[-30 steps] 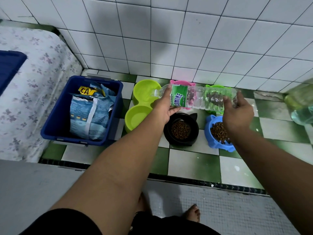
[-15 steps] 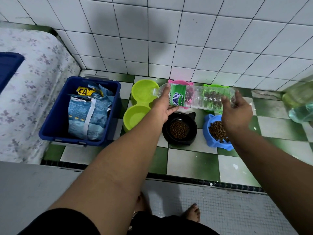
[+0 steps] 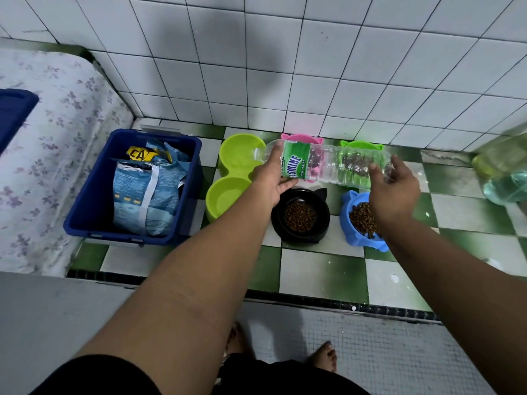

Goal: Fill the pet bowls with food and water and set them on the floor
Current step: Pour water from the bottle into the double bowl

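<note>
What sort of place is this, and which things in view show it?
Likely a tiled home corner used for feeding pets: wall tiles, a checked floor, a black bowl of kibble, a cat-food bag in a bin.

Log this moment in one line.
bottle tipped over lime double bowl | left hand: grips neck end | right hand: holds base | kibble: black bowl, blue bowl

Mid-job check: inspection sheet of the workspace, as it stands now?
Surface: green-and-white checkered tile floor, bowls on it.
Job's things: clear plastic water bottle with green label held level, mouth at lime-green double bowl; black bowl and blue bowl hold kibble; pink bowl and green bowl behind bottle.
Clutter: blue plastic bin holding cat-food bag.
Grippers: left hand grips bottle at label; right hand holds its base.
Cables: nothing seen.
Surroundings: white tiled wall, floral mattress left, large clear container right, blurred.
</note>
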The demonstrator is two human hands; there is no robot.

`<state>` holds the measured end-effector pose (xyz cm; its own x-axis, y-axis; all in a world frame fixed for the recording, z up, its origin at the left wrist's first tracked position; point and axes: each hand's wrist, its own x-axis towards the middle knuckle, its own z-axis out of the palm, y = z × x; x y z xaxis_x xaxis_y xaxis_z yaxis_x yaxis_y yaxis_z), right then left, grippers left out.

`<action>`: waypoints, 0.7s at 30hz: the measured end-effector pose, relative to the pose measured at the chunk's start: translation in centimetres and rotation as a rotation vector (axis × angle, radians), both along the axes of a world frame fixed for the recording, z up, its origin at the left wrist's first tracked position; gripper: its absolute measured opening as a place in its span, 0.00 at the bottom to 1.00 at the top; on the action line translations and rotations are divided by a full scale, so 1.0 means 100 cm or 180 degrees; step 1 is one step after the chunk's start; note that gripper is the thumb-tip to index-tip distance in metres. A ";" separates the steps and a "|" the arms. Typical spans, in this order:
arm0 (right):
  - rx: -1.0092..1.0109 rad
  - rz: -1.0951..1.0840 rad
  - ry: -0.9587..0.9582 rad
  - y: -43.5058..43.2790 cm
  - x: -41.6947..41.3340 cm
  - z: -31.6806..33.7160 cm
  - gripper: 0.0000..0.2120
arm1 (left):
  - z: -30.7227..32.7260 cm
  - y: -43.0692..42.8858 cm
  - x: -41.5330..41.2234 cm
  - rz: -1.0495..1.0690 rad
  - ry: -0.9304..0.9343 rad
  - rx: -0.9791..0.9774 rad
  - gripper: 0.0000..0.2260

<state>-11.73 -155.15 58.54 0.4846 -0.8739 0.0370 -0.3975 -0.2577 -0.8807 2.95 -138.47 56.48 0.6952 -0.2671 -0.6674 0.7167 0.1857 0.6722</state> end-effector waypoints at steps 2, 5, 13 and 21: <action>0.0038 -0.0026 -0.0005 0.001 -0.001 0.000 0.28 | 0.003 0.001 0.001 -0.0007 -0.0064 0.0030 0.27; 0.0070 -0.0060 0.0001 0.004 -0.004 -0.002 0.26 | 0.010 0.003 0.002 -0.0031 -0.0179 0.0038 0.26; 0.0352 -0.0029 -0.0068 0.011 -0.020 -0.008 0.27 | 0.044 0.008 -0.014 0.0045 -0.0479 0.0097 0.32; 0.0361 0.0166 -0.0037 0.011 -0.045 -0.007 0.27 | 0.044 0.017 -0.051 0.0298 -0.0472 0.0064 0.33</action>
<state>-16.28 -154.05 57.88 0.5297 -0.8464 -0.0548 -0.3757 -0.1762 -0.9098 -2.13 -136.77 60.88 0.8076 -0.1843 -0.5602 0.5896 0.2324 0.7736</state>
